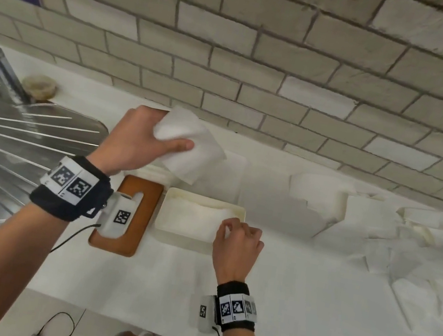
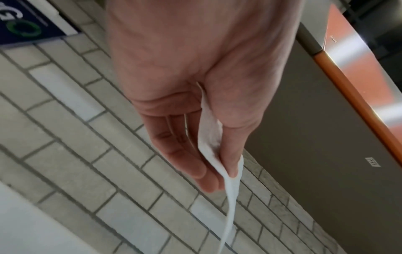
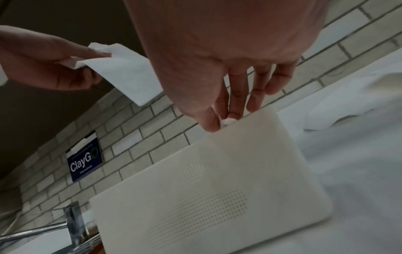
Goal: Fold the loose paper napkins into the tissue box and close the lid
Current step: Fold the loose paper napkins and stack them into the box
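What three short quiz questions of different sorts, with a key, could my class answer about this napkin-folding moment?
1. True or false: the wooden lid is on the tissue box.
2. Which hand holds a napkin up in the air? A left hand, B right hand.
3. Fill in: loose napkins lie on the counter to the ___ of the box.

Key: 1 false, it lies beside the box; 2 A; 3 right.
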Available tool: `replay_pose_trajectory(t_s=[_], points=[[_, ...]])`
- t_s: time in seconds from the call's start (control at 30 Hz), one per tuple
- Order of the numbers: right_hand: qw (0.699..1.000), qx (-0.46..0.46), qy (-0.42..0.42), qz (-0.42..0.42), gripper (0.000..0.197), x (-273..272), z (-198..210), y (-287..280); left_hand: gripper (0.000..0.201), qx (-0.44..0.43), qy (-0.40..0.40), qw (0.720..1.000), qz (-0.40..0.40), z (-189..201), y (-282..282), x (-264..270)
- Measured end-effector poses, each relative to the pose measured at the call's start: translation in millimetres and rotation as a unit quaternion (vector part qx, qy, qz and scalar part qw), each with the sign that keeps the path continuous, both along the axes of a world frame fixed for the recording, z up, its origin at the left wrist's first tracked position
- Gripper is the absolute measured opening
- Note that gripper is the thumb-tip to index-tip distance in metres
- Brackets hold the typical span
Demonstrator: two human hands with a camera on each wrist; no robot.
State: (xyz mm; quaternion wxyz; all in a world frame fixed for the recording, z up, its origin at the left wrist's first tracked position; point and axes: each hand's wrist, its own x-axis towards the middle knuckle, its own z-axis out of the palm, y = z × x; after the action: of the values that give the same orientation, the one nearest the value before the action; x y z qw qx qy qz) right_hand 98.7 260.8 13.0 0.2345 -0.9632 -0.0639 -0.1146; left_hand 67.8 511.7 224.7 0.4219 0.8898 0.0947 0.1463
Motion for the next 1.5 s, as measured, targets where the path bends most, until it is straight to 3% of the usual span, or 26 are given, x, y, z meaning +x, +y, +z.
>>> replay_pose_trajectory(t_s=[0.17,0.23,0.27,0.3,0.37,0.4,0.43,0.5,0.6,0.7,0.77,0.87,1.0,1.07,1.13,1.23,1.3,1.37,1.43,1.5], points=[[0.999,-0.03,-0.032,0.009,0.004,2,1,-13,0.037,-0.069,0.025,0.996,-0.059,-11,-26,7],[0.99,0.136,-0.017,0.033,0.016,3,24,-18,0.037,-0.086,0.031,0.992,-0.087,-15,-35,9],[0.96,0.277,0.021,0.046,0.025,1,43,-18,0.037,-0.1,0.034,0.989,-0.102,-17,-38,9],[0.905,0.414,0.072,0.069,0.035,-1,61,-16,0.037,-0.118,0.041,0.985,-0.115,-20,-42,10],[0.763,0.611,0.173,0.12,0.056,-1,86,-11,0.036,-0.148,0.048,0.98,-0.128,-28,-48,10],[0.719,0.653,0.204,0.126,0.063,1,92,-9,0.035,-0.156,0.043,0.979,-0.125,-33,-50,10],[0.716,0.656,0.21,0.117,0.072,2,94,-8,0.034,-0.161,0.035,0.98,-0.113,-40,-51,10],[0.773,0.604,0.178,0.076,0.079,7,90,-10,0.029,-0.138,0.023,0.988,-0.059,-61,-49,8],[0.866,0.478,0.137,0.048,0.071,18,64,-13,0.023,-0.04,0.07,0.997,0.021,-113,-38,5],[0.944,0.29,0.142,0.066,0.06,27,33,-5,0.031,0.09,0.127,0.986,0.052,-170,-33,5],[0.979,0.125,0.134,0.09,0.059,30,13,1,0.029,0.154,0.138,0.977,0.058,-191,-36,5],[0.989,-0.026,0.119,0.08,0.059,29,-1,5,0.028,0.236,0.15,0.959,0.043,-202,-37,5],[0.996,-0.051,0.051,0.046,0.058,28,14,4,0.052,0.294,0.13,0.945,0.059,-195,-34,4],[0.995,-0.052,0.027,0.083,0.047,32,25,8,0.052,0.289,0.064,0.955,0.002,-185,-36,8],[0.983,-0.067,0.073,0.156,0.039,35,30,15,0.04,0.291,0.056,0.948,-0.115,-179,-39,18],[0.946,-0.151,0.187,0.218,0.042,40,24,23,0.034,0.334,0.187,0.895,-0.228,-182,-42,34],[0.927,-0.179,0.245,0.22,0.047,46,23,22,0.037,0.384,0.273,0.839,-0.271,-183,-45,41],[0.917,-0.175,0.272,0.233,0.048,52,28,16,0.04,0.421,0.291,0.809,-0.288,-181,-49,47],[0.921,-0.155,0.26,0.246,0.047,56,40,5,0.037,0.416,0.295,0.815,-0.276,-174,-52,49],[0.948,-0.092,0.205,0.227,0.04,55,49,-16,0.032,0.366,0.27,0.859,-0.234,-164,-56,48]])
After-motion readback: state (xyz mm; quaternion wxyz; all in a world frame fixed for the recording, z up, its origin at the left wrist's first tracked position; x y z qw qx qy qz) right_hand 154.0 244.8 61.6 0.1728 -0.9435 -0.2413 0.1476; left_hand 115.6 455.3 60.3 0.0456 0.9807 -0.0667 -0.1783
